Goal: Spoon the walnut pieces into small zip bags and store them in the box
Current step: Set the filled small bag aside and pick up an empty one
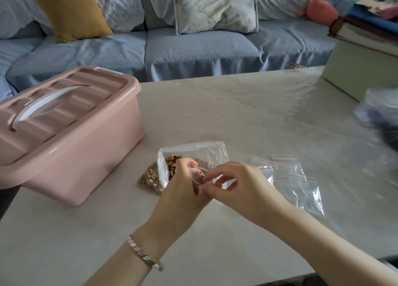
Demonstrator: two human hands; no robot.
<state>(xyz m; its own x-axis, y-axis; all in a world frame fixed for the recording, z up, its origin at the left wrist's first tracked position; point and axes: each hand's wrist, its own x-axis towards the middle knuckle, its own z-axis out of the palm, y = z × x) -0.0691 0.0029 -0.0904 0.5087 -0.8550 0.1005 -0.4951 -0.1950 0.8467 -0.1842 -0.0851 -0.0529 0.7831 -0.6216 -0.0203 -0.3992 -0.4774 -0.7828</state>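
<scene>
You had a smooth pink plastic box with a slight sheen, clear glossy plastic zip bags, and a crinkled transparent bag of rough brown walnut pieces. The tabletop looked glossy under clear film. Your bracelet was shiny metal; the sofa cover was matt quilted cloth.

Both hands meet over the pale table: the left hand and the right hand pinch a small clear zip bag between them, just in front of the large bag of walnut pieces. Empty zip bags lie to the right; the closed pink box sits to the left.
</scene>
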